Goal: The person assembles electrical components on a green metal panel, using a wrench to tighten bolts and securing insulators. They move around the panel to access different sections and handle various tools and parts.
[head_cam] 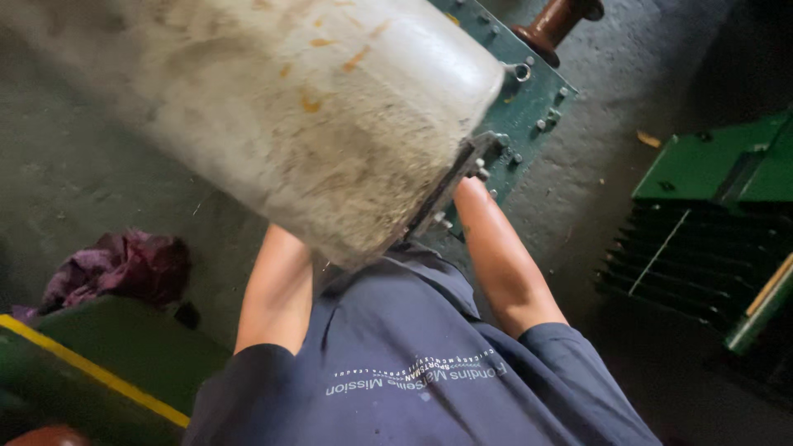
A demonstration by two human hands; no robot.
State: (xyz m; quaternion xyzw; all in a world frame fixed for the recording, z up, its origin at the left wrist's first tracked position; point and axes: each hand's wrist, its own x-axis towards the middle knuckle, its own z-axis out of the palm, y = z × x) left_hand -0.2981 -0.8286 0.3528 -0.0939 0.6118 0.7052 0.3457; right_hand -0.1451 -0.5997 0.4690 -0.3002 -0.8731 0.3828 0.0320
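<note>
A large, dust-caked grey metal cylinder (314, 116), bolted to a green flanged steel plate (529, 91), fills the view above the concrete floor (74, 165); it looks heavy, rigid, best gripped underneath. Both forearms reach beneath it, hands hidden, so the fingers' hold cannot be told.

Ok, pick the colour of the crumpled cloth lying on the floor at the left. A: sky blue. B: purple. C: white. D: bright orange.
B: the crumpled cloth on the concrete floor, just beyond the green, yellow-edged panel, is a dark purple.
</note>
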